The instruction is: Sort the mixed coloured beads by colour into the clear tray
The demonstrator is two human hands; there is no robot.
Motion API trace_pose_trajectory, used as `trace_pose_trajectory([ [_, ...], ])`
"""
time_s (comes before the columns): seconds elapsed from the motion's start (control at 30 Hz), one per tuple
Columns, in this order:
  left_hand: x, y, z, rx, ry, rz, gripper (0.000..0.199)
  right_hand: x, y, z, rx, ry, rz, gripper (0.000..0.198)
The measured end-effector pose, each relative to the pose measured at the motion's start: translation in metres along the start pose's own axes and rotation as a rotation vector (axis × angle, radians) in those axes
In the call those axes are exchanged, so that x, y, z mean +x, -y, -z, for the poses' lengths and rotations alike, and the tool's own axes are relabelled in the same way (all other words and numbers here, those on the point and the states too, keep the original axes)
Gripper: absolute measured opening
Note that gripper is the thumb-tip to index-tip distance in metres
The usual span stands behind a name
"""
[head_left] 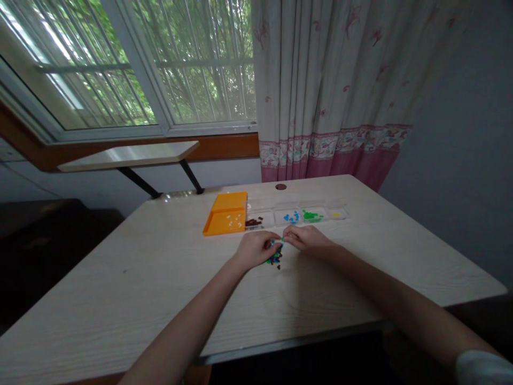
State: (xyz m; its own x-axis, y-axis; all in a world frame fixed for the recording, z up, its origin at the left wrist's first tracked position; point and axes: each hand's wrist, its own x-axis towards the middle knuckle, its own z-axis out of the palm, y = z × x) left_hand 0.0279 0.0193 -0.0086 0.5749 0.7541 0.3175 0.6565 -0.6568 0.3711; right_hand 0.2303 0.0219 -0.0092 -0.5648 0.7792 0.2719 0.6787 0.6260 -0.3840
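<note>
Near the middle of the desk my two hands meet over a small cluster of tiny green, blue and brown pieces (274, 258). My left hand (256, 249) is closed around the cluster's upper left side, thumb and fingers pressed against it. Beside it, my right hand (306, 237) pinches at the cluster's top, its fingertips nearly touching the left ones. A speck of green shows between the fingertips, too small to name. One small brown piece (279, 267) sits at the cluster's near edge. The left fingers hide part of the cluster.
Behind the hands stands a clear divided tray (269, 218) with brown, blue, green and yellow pieces. An open orange case (226, 220) holds several pale pieces. A raised shelf (136, 155) is at the back left, and a cable hole (281, 186) lies near the desk's (160, 278) far edge.
</note>
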Motion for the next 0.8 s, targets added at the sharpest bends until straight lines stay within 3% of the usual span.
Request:
trace_pose_trajectory([
  [0.2, -0.0005, -0.0059, -0.0004, 0.015, 0.015, -0.027, 0.021, -0.0006, 0.0026, -0.0029, -0.004, -0.009, 0.03, 0.02],
  [0.5, -0.0024, -0.0067, 0.0007, -0.026, -0.044, -0.011, 0.019, -0.0001, 0.0044, -0.0022, -0.065, 0.005, 0.034, 0.019],
  [0.8, -0.0019, -0.0042, -0.0024, -0.117, -0.144, 0.006, 0.018, -0.0008, 0.0037, -0.0035, -0.049, -0.065, 0.032, 0.022],
])
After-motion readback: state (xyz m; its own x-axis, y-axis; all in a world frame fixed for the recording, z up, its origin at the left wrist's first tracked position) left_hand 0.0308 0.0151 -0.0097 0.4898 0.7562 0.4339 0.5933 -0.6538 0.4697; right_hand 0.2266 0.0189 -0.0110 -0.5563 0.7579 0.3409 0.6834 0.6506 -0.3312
